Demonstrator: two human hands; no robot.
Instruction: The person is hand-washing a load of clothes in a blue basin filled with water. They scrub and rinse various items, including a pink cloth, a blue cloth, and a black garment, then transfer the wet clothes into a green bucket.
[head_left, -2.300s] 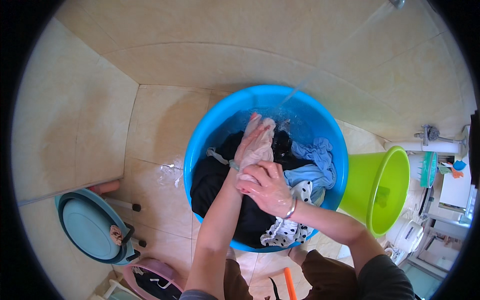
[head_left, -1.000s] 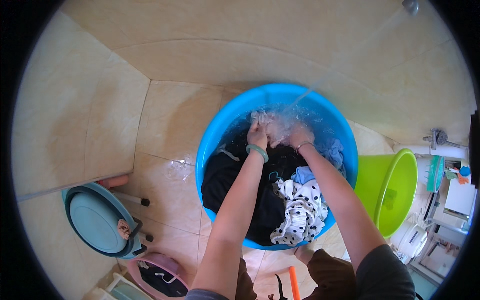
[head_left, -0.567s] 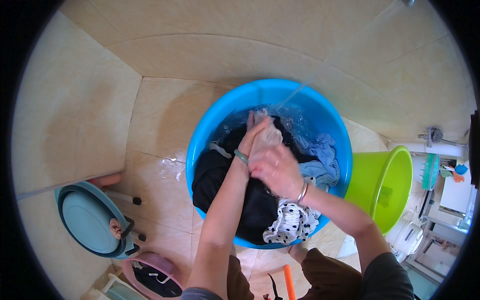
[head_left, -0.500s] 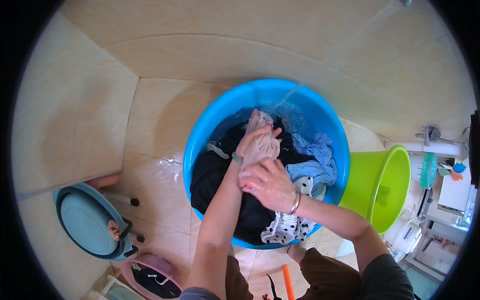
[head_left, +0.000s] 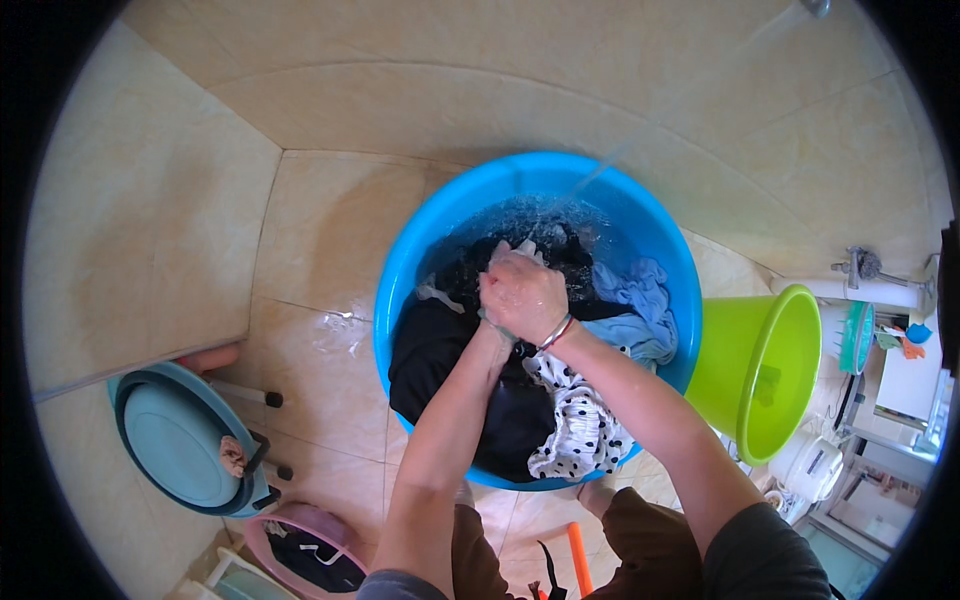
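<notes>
– Now that the pale cloth [head_left: 529, 250] is bunched up, not spread along the palm and wrist, what am I watching?

– I've got it over the heap, mostly hidden: right hand [head_left: 525, 293] clenched down on the left hand [head_left: 500, 250], cloth apparently caught between! How far the left closes, I can't tell. Stroking seems to give way to squeezing.

– And around it?

– Slick black fabric [head_left: 510, 430] below, gathered polka-dot cloth [head_left: 582, 435] and crumpled light-blue cloth [head_left: 640, 300] nearer the right, all inside a smooth, round blue basin [head_left: 655, 235]!

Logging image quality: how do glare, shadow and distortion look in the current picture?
Head view: white glare on the floor, left of the blue basin; head view: soft, shadow-like patch on the left wall; head view: far wall looks bowed, corners black.
</notes>
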